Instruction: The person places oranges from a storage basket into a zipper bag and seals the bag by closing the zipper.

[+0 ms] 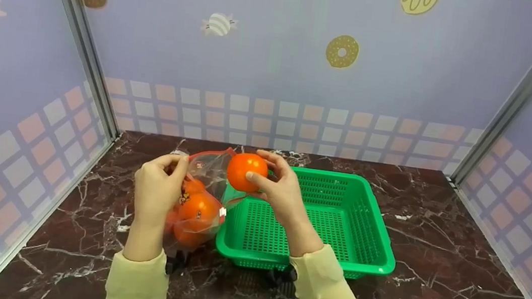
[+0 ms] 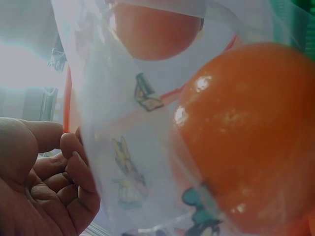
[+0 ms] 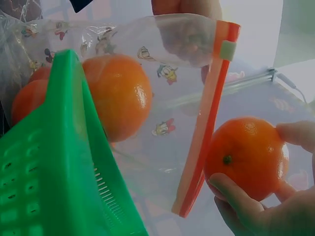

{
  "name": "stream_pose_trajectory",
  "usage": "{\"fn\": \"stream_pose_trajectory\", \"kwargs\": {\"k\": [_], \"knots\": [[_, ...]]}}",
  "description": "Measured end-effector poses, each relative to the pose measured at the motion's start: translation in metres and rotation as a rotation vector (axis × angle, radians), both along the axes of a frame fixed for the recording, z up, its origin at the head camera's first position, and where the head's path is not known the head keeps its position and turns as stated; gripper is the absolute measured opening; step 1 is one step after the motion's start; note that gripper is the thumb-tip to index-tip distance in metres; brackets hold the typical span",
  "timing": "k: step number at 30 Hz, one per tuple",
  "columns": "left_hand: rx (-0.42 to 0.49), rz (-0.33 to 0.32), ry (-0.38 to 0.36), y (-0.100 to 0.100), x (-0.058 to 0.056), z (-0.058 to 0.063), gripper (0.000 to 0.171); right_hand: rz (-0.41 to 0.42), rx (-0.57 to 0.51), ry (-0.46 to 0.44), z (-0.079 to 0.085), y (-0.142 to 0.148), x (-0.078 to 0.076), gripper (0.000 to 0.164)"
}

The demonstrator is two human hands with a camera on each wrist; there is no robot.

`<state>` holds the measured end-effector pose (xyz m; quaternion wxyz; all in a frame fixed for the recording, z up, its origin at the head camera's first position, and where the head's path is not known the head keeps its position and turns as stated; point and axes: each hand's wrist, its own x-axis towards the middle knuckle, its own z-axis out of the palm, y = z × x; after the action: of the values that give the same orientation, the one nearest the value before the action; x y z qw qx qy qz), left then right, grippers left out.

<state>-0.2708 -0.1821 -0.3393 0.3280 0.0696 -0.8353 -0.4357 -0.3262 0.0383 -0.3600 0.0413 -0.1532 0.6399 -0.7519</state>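
Note:
My left hand (image 1: 158, 184) pinches the red-edged rim of a clear printed zip bag (image 1: 213, 166) and holds it up. Several oranges (image 1: 200, 207) sit inside, low in the bag. One orange (image 3: 248, 160) is gripped between the thumb and fingers of my right hand (image 1: 281, 189), right at the bag's mouth. In the right wrist view that orange overlaps the red zip strip (image 3: 206, 123), with its small green stem spot showing. The left wrist view looks through the bag film at a large orange (image 2: 251, 137) and my left hand's curled fingers (image 2: 74, 167).
A green plastic basket (image 1: 377, 234) with slotted walls stands just right of the bag, under my right forearm. It rests on a dark red marbled table (image 1: 431, 292). Patterned lilac panels (image 1: 276, 69) enclose the back and both sides.

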Motion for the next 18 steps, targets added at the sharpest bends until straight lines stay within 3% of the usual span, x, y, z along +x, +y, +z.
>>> {"fn": "stream_pose_trajectory", "kwargs": {"k": [7, 18], "knots": [[-0.007, 0.006, 0.011, 0.001, -0.001, 0.000, 0.023, 0.018, 0.056, 0.026, -0.001, -0.009, 0.001, 0.057], [-0.018, 0.007, 0.033, 0.001, -0.001, -0.002, 0.020, -0.012, 0.262, 0.118, -0.008, -0.017, 0.003, 0.059]]}}
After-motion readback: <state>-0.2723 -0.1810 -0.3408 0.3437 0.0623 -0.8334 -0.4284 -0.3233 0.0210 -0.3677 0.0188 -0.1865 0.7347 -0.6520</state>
